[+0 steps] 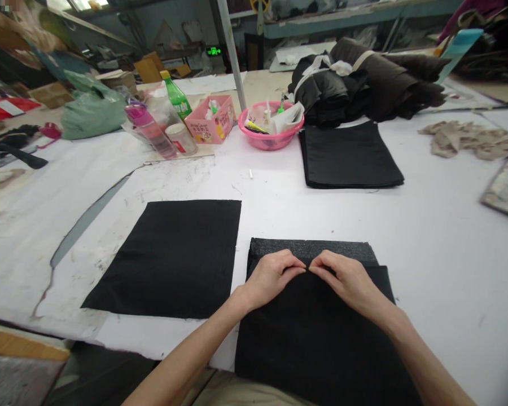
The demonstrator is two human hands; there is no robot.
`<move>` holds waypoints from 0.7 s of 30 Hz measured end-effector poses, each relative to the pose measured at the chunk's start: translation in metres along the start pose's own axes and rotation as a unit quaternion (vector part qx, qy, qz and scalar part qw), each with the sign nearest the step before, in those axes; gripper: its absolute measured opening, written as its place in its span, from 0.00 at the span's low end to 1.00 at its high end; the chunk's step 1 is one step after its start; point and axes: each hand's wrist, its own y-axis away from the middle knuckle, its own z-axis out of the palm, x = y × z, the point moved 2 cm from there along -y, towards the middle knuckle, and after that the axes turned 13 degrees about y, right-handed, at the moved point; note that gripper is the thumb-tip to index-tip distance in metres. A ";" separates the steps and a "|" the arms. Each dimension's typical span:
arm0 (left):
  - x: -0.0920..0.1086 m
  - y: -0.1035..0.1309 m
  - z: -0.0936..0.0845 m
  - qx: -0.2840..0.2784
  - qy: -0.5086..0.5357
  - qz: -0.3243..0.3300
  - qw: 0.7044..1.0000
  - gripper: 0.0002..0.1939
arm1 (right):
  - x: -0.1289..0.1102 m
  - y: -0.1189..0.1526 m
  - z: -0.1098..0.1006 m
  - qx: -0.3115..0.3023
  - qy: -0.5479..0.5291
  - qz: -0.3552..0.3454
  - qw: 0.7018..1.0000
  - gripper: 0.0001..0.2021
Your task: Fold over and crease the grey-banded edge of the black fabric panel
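Pinched at its far edge by the left hand (pixel 273 276) and right hand (pixel 345 273), their fingertips nearly meeting, the near-right black cloth (pixel 313 338) is best held level against the grey layer (pixel 322 249), with even tension.

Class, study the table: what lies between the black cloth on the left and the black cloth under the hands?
Only a narrow strip of white table surface, crossed lower down by the left forearm; the head view shows this.

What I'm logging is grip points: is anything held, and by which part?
The black sheet over the speckled grey piece, pinched near the middle of its far edge by the left hand and right hand.
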 end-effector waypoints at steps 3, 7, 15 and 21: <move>0.002 0.000 0.000 0.001 -0.002 -0.015 1.000 0.07 | 0.000 0.001 0.000 0.000 -0.001 0.002 1.000 0.09; 0.004 -0.001 0.000 0.003 0.023 -0.041 0.999 0.06 | 0.000 0.000 -0.001 -0.006 -0.005 0.003 1.000 0.08; 0.005 -0.003 0.001 -0.004 0.066 -0.074 0.995 0.07 | -0.009 -0.006 -0.005 -0.018 -0.004 -0.018 1.000 0.07; 0.006 -0.001 -0.008 -0.020 0.069 -0.083 0.994 0.07 | -0.007 -0.005 -0.008 -0.033 0.012 -0.007 0.999 0.08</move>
